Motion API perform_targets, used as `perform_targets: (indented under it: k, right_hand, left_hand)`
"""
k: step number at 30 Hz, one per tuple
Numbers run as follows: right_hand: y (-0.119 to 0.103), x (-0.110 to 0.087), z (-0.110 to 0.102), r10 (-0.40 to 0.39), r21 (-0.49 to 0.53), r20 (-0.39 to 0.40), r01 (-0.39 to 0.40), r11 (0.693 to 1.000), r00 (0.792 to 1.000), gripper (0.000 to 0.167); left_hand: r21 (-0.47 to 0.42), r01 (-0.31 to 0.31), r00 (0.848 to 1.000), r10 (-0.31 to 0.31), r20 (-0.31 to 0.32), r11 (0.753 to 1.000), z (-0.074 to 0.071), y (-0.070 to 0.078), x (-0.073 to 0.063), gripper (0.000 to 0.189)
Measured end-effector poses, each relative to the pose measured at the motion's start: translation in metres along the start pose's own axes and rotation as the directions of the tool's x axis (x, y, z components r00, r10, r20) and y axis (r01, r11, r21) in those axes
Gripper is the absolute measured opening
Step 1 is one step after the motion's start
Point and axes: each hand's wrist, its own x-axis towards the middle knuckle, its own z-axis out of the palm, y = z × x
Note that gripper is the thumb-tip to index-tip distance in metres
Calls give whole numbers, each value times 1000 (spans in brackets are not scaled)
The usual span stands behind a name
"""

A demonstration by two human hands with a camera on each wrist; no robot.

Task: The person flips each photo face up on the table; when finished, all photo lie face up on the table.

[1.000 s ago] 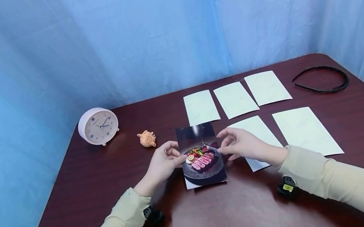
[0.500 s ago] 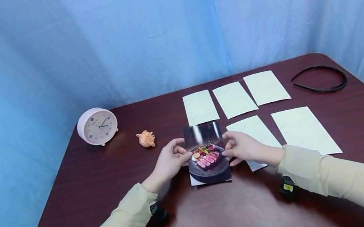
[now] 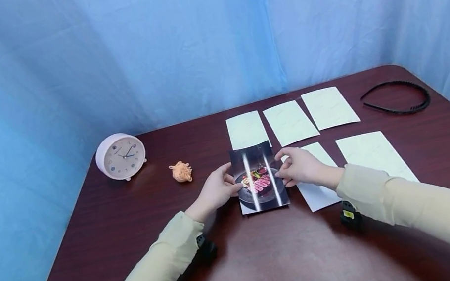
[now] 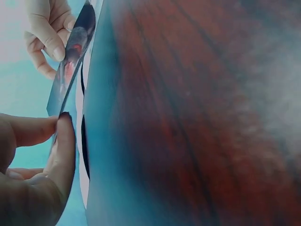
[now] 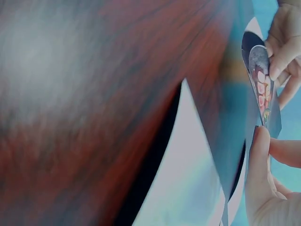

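Observation:
Both hands hold a glossy photo print [image 3: 263,200] of sliced meat on a dark plate. In the head view, my left hand [image 3: 215,190] pinches its left edge between thumb and fingers. On the opposite edge, my right hand [image 3: 308,168] pinches it the same way. From the left wrist, the print [image 4: 70,68] appears thin and tilted, raised off the tabletop. The right wrist view shows the print [image 5: 261,84] slightly bowed between the two hands. A white sheet [image 3: 319,195] lies partly hidden beneath my right hand and wrist.
Other white sheets [image 3: 291,123] lie toward the back and right of the dark wooden table [image 3: 247,267]. A round alarm clock [image 3: 124,156] stands at the left, near an orange yarn bundle [image 3: 181,172]. A black headband [image 3: 413,108] rests far right. Blue curtains [image 3: 180,43] surround the table.
The print has shifted right and farther from me, now overlapping the near edge of a back sheet. My left hand travelled with it; the right moved slightly away. Light streaks on the print changed.

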Motion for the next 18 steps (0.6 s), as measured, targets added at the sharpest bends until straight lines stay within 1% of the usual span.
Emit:
perform_targets:
  k: [4,6,8,9,12,15,16,18]
  right_hand:
    - [1,4,1,23,-60,3,-23,998,1000,41]
    - [2,5,1,39,-75,12,-38,996,999,42]
    - [3,7,2,54,-83,19,-52,995,998,42]
    - [4,7,2,55,-88,24,-53,995,998,43]
    - [4,9,3,68,-91,26,-66,994,997,44]
    - [5,9,4,77,-94,28,-74,993,997,45]
    - [5,10,5,82,-95,26,-79,992,996,45]
    - [5,10,5,95,-95,23,-92,991,995,45]
  left_hand:
    - [104,39,998,-43,39,994,0,2,3,69]
    - [130,55,996,-63,59,990,0,2,5,70]
    - [142,67,994,-79,80,988,0,1,7,70]
    - [144,54,993,-68,93,988,-1,1,7,70]
    - [151,65,991,-81,103,986,0,-1,9,70]
    - [155,78,991,-94,97,985,1,-3,10,70]
    - [160,94,990,-109,88,983,1,-3,11,70]
    - [164,96,991,-110,82,982,2,-3,10,70]
